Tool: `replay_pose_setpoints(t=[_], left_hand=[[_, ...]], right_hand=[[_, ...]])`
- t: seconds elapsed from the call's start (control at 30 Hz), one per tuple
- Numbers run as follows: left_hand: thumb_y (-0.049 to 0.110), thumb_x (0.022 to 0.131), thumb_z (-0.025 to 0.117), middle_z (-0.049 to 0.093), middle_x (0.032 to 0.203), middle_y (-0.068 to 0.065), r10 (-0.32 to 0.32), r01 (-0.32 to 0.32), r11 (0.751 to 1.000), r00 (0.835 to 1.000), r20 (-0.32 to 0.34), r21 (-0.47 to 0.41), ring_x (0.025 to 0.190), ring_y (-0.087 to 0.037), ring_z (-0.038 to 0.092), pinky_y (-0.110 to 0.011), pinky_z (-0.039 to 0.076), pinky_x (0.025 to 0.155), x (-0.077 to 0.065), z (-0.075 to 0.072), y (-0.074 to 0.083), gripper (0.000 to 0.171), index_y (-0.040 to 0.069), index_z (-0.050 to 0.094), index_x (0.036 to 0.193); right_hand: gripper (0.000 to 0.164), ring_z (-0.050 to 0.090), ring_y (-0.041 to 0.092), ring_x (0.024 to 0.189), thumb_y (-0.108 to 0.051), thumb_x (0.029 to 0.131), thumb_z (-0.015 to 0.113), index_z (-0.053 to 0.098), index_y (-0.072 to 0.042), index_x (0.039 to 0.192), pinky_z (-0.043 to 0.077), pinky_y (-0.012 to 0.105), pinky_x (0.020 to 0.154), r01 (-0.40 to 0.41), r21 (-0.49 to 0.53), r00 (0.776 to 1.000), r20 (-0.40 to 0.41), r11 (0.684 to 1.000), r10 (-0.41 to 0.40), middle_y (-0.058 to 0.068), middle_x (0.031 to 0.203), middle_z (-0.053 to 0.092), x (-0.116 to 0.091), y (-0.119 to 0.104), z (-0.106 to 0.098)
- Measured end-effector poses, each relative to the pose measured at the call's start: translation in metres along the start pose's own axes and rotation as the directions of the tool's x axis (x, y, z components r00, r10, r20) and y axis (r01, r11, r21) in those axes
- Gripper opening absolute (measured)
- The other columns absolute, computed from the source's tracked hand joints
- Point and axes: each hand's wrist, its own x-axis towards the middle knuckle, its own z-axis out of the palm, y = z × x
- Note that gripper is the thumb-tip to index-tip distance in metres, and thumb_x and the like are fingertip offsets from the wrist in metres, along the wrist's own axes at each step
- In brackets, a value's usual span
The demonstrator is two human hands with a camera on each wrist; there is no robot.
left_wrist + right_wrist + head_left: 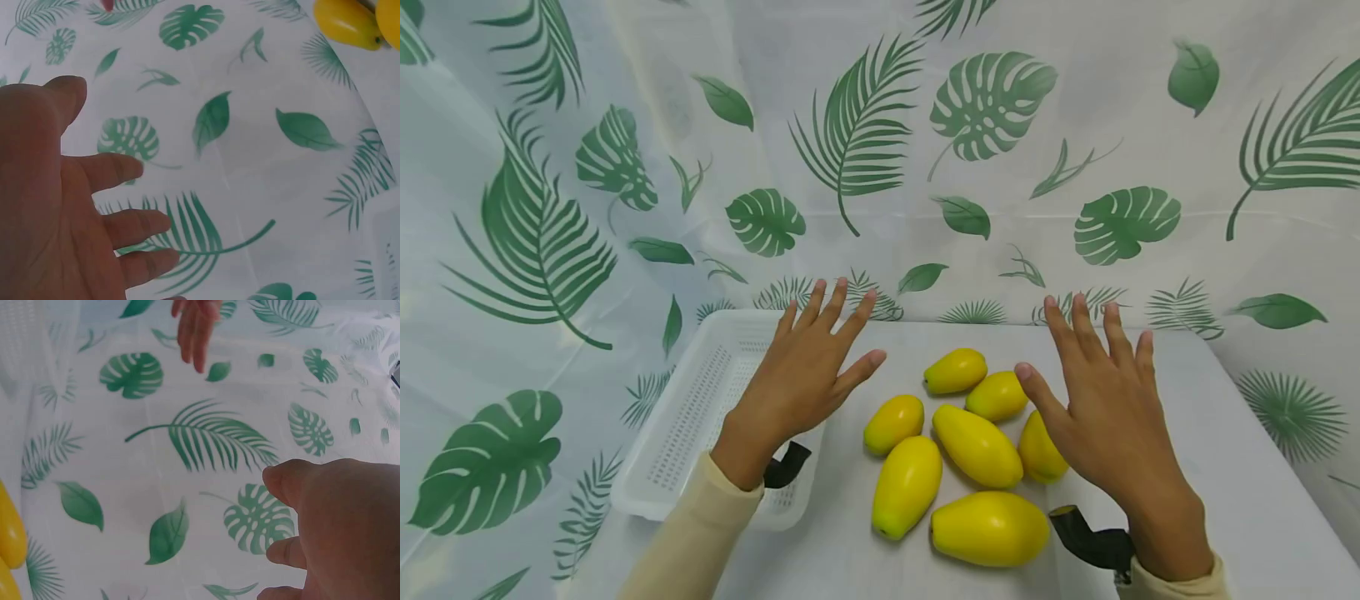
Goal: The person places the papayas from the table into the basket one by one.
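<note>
My left hand (801,379) hovers with spread fingers over the right side of a white perforated plastic basket (658,500), holding nothing. Raised on the other side, my right hand (1108,412) also has its fingers spread and grips nothing. Between and below the hands, several yellow papayas (977,446) with greenish tips lie loose on the white table. One papaya (1041,450) is partly hidden behind the right thumb. In the left wrist view the left palm (56,206) faces the curtain, and the right wrist view shows part of the right hand (350,519).
A white curtain (880,267) printed with green leaves hangs behind and beside the table (1210,467). The basket stands at the table's left side, left of the fruit. Black curved pieces (1093,537) sit at both wrists.
</note>
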Motion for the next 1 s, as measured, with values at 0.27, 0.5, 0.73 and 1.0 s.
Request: replay_pose_setpoints(t=[0.27, 0.5, 0.73, 1.0], left_hand=[[0.06, 0.111, 0.04, 0.016, 0.179, -0.01, 0.031, -0.034, 0.995, 0.999, -0.034, -0.093, 0.167, -0.037, 0.012, -0.066, 0.019, 0.133, -0.002, 0.004, -0.026, 0.07, 0.032, 0.019, 0.171], [0.055, 0.111, 0.047, 0.018, 0.178, -0.009, 0.027, -0.034, 0.985, 0.999, -0.041, -0.17, 0.166, -0.04, 0.018, -0.069, 0.023, 0.13, -0.007, 0.006, -0.048, 0.069, 0.029, 0.025, 0.17], [0.052, 0.11, 0.05, 0.02, 0.178, -0.012, -0.003, -0.006, 0.979, 0.999, -0.047, -0.202, 0.165, -0.042, 0.02, -0.071, 0.023, 0.129, -0.015, 0.01, -0.07, 0.069, 0.027, 0.027, 0.17], [0.049, 0.109, 0.055, 0.023, 0.176, -0.014, -0.037, 0.02, 0.979, 0.996, -0.08, -0.205, 0.163, -0.045, 0.023, -0.072, 0.023, 0.128, -0.022, 0.011, -0.091, 0.069, 0.023, 0.031, 0.169]], right_hand=[[0.081, -0.002, 0.049, 0.165, -0.056, 0.108, 0.049, 0.011, -0.028, 0.173, -0.014, 0.072, 0.128, 0.001, 0.039, 1.0, -0.008, 0.999, 0.0, 0.02, 0.177, 0.012, -0.003, 0.009, 0.004], [0.083, 0.002, 0.053, 0.164, -0.057, 0.107, 0.052, 0.013, -0.024, 0.173, -0.01, 0.074, 0.128, -0.003, 0.052, 1.0, -0.026, 0.999, 0.004, 0.023, 0.176, 0.012, -0.006, 0.017, 0.009], [0.086, 0.003, 0.053, 0.163, -0.055, 0.106, 0.056, 0.014, -0.022, 0.173, -0.009, 0.075, 0.128, -0.021, 0.065, 1.0, -0.015, 0.998, 0.022, 0.024, 0.176, 0.012, -0.007, 0.025, 0.014], [0.085, 0.003, 0.053, 0.163, -0.053, 0.106, 0.056, 0.013, -0.023, 0.173, -0.011, 0.074, 0.128, -0.041, 0.078, 0.999, -0.01, 0.996, 0.042, 0.022, 0.177, 0.01, -0.01, 0.033, 0.017]])
